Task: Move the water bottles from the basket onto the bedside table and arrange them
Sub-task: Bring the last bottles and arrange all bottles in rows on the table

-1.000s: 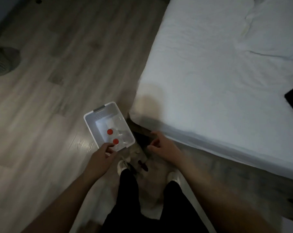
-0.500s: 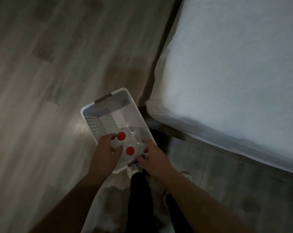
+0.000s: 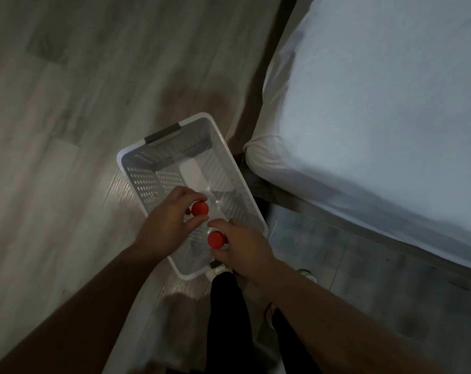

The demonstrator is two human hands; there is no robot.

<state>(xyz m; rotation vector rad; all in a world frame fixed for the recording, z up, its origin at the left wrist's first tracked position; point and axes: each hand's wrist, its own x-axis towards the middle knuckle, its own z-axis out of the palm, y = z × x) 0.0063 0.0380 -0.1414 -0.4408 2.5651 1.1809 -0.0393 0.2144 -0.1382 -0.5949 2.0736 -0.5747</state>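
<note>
View from a head camera looking straight down in a dim bedroom. One white perforated basket (image 3: 148,182) sits on the wooden floor (image 3: 67,103), its long side running from 12 to 6 o'clock, just beside the corner of a bed (image 3: 377,130) that fills the 1 to 4 o'clock part of the view. A grey handle (image 3: 162,133) marks the basket's 12 o'clock end.

Two clear water bottles stand upright in the basket's 6 o'clock half, seen mostly as two red caps. The left hand (image 3: 167,225) has thumb and fingers curled round the neck of the first bottle (image 3: 199,208). The right hand (image 3: 245,249) is curled the same way round the second bottle (image 3: 215,239), which stands at 5 o'clock of the first, close beside it. Gripping by the neck likely suits a straight upward lift, one bottle per hand, since the basket walls block a grasp on the bodies.

Neither bottle looks lifted yet, so the move appears to be at its start. The bedside bench is not in view.

Count: one basket, two bottles, two hands, no other bottles visible. Below, at 6 o'clock, black trousers (image 3: 226,306) and two white shoes, one (image 3: 218,272) touching the basket's near end.
</note>
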